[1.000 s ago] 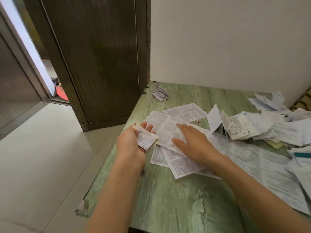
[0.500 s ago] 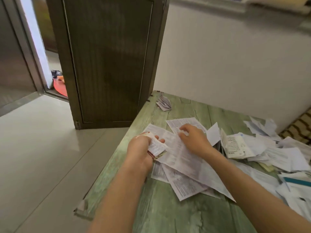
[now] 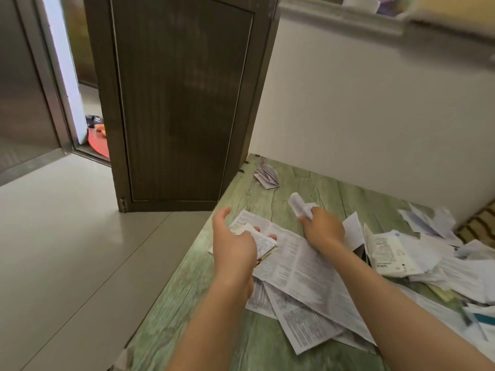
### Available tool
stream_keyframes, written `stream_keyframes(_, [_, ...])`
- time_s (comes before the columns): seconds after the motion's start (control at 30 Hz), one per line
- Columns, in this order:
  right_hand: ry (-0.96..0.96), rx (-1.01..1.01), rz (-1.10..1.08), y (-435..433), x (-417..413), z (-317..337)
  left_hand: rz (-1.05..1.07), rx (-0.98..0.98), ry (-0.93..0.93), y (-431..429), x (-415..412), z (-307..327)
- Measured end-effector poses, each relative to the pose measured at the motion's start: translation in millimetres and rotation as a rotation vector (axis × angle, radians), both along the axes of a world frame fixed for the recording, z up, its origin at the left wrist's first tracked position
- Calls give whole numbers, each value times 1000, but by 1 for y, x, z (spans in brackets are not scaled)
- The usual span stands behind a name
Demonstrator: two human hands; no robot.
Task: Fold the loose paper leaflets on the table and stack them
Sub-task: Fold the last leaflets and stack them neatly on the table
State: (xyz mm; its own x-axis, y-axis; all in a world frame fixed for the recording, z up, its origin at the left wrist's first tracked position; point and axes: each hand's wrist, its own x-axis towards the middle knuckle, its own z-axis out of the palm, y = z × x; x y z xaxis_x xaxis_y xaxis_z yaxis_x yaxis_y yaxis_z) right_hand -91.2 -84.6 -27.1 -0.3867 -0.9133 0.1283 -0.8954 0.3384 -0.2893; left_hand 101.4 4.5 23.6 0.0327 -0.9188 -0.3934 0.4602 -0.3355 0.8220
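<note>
The left grip (image 3: pixel 235 246) curls round the folded leaflets (image 3: pixel 263 243) to keep them gathered, while the right grip (image 3: pixel 324 228) pinches a loose leaflet (image 3: pixel 296 203) lifted clear of the desk (image 3: pixel 262 349), probably for folding

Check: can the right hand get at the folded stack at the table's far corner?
Probably yes: only bare table lies between the right hand and the folded stack, though that hand grips a leaflet.
</note>
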Motion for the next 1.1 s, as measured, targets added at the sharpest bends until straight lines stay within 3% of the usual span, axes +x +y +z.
stream_keyframes(0.03, [-27, -53, -18, -1, 0, 1, -2, -39, -57, 0, 0, 2])
stream_keyframes(0.1, [-260, -175, -75, 1, 5, 11, -47, -75, -98, 1, 1, 3])
stream_keyframes(0.2, [-958, -327, -65, 18, 20, 36, -89, -95, -148, 1, 4, 3])
stream_keyframes(0.27, [-1475, -269, 60, 42, 31, 52, -75, -119, -192, 0, 5, -2])
stream_keyframes(0.3, [-1641, -217, 116, 55, 34, 57, -52, -140, -232, -1, 5, -4])
stream_keyframes(0.37, [-1785, -124, 229, 76, 39, 63, -17, -186, -352, -1, 4, -7])
stream_keyframes(0.47, [-1787, -82, 366, 97, 43, 58, -15, -262, -404, -1, 2, -4])
stream_keyframes(0.57, [-1561, -67, 393, 106, 45, 41, -167, -301, -322, 4, 2, 2])
stream_keyframes(0.67, [-1429, -124, 330, 110, 50, 28, -275, -355, -390, 8, -3, 0])
stream_keyframes(0.77, [-1273, -169, 329, 114, 56, 22, -237, -341, -510, 6, -10, -6])
stream_keyframes(0.97, [-1466, -222, 151, 116, 49, 21, -291, -292, -536, 8, -16, -10])
stream_keyframes(1.1, [-1362, -244, 152, 115, 49, 20, -336, -307, -503, 13, -19, -6])
